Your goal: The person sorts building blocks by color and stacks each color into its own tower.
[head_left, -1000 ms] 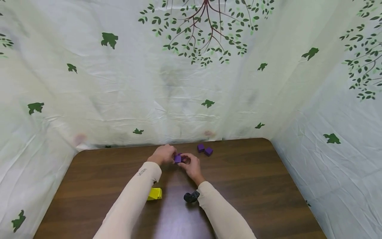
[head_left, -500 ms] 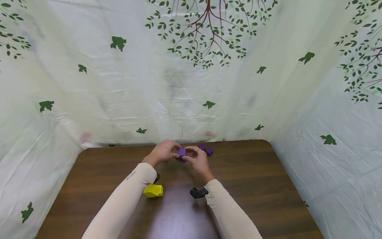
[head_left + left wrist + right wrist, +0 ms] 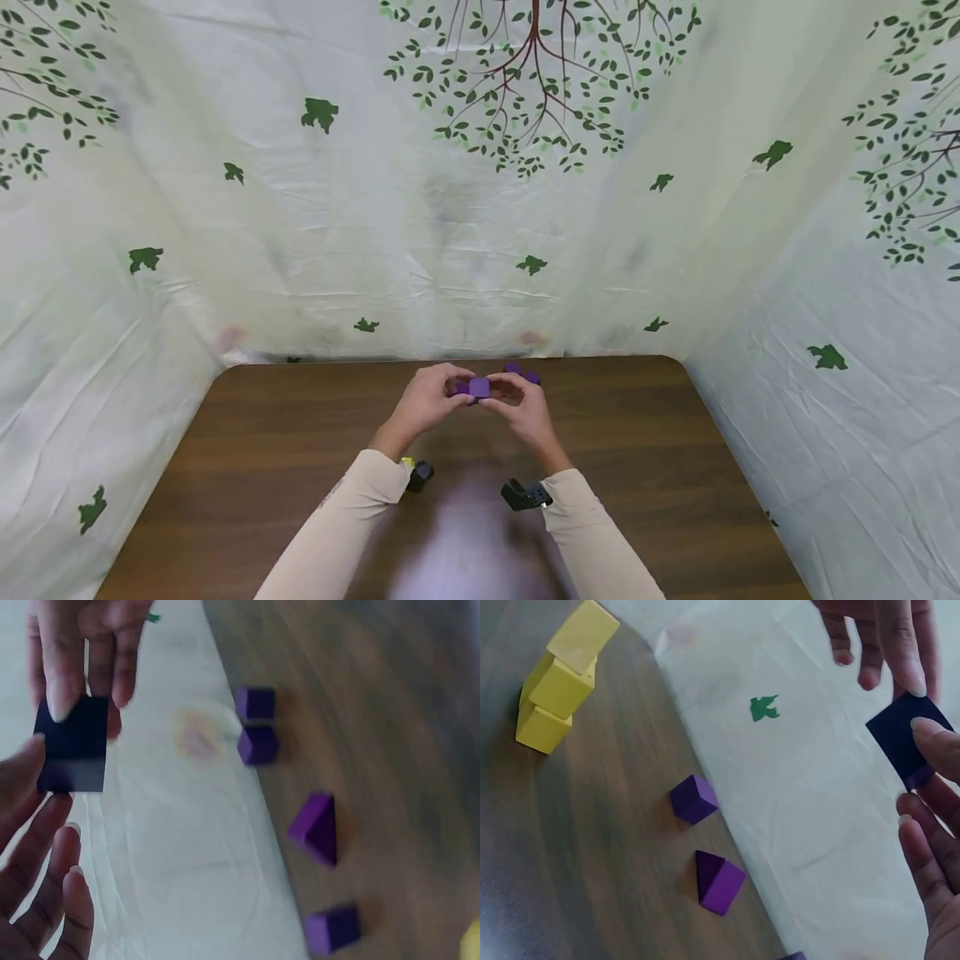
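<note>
Both hands pinch one purple cube (image 3: 479, 387) between fingertips, raised above the far part of the table. The left hand (image 3: 427, 402) holds it from the left, the right hand (image 3: 527, 414) from the right. In the left wrist view the cube (image 3: 73, 739) looks nearly black, with the right hand's fingers coming down from the top. Below it on the table lie a purple triangular prism (image 3: 316, 829) and another purple cube (image 3: 332, 930). Two further purple cubes (image 3: 256, 724) stand side by side, partly hidden by the right hand in the head view.
Several yellow blocks (image 3: 559, 682) stand piled on the brown wooden table (image 3: 637, 467), mostly hidden by the left wrist in the head view. Each wrist wears a black device (image 3: 527, 496). A white cloth (image 3: 450, 275) printed with leaves hangs behind the table's far edge.
Both hands have shifted to the right with the purple cube between them, away from the other purple pieces. The left forearm now covers most of the yellow blocks. The head view has turned slightly left.
</note>
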Demonstrator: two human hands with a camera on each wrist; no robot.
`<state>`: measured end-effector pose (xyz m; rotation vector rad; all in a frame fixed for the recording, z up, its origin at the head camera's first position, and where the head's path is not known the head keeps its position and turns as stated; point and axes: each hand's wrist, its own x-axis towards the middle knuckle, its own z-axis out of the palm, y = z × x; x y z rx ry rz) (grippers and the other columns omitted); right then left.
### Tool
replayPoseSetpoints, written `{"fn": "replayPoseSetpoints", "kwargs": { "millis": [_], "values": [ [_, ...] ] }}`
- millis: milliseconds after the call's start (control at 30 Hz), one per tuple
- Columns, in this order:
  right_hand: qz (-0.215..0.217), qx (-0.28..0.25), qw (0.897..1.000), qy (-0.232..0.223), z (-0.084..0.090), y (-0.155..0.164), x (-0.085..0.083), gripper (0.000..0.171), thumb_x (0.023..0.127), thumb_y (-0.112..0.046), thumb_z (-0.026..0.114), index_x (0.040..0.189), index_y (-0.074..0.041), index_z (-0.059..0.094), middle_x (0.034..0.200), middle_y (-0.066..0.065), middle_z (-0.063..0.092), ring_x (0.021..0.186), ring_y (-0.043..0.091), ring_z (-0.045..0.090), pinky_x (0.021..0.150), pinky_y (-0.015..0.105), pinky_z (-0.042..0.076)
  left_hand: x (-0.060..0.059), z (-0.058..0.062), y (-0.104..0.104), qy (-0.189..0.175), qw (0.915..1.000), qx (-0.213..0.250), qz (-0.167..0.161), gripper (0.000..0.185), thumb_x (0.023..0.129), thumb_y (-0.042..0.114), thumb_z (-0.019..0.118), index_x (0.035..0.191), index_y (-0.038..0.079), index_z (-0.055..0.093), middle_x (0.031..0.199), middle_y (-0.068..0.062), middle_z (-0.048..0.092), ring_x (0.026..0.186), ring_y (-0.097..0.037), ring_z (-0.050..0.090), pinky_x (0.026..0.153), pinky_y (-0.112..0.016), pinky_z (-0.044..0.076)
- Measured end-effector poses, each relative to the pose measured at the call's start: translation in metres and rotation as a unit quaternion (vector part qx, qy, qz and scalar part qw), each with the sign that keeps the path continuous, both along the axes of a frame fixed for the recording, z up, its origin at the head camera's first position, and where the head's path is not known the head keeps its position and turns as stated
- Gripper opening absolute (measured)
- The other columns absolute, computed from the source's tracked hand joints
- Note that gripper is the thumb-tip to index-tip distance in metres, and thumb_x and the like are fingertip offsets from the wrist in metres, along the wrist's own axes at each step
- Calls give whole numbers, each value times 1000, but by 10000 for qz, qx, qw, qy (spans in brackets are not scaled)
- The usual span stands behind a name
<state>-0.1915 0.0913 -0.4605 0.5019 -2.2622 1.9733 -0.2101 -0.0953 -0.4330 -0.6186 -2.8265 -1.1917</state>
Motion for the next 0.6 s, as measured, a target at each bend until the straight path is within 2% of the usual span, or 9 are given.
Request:
{"fn": "replayPoseSetpoints", "kwargs": {
  "millis": [133,333,500,600],
  "values": [
    [-18,-47,9998,-199,-4,6,13,32,81,5,73,112,10,63,107,25,65,94,33,65,83,28,52,20,-13,7,165,9979,578,222,30,80,6,78,109,2,70,97,-9,68,75,-16,62,68,-30,53],
    [36,-348,9981,-512,-16,9,33,33,81,7,71,113,12,62,108,28,65,93,28,65,83,27,52,44,-37,12,109,9908,1221,575,32,78,3,78,109,6,71,93,-5,67,75,-14,60,70,-30,52],
    [-66,-361,9976,-586,-30,11,47,34,80,8,72,112,12,62,107,28,65,93,31,66,82,27,53,59,-61,17,-11,9849,1549,767,31,78,3,78,108,7,72,97,-7,68,74,-14,60,69,-28,52],
    [-113,-285,9974,-655,-40,13,55,34,79,9,72,111,13,62,106,29,65,93,35,66,81,28,53,67,-79,20,-27,9834,1592,869,32,78,6,79,109,8,71,92,-9,68,72,-14,60,68,-26,51]
  ]
}}
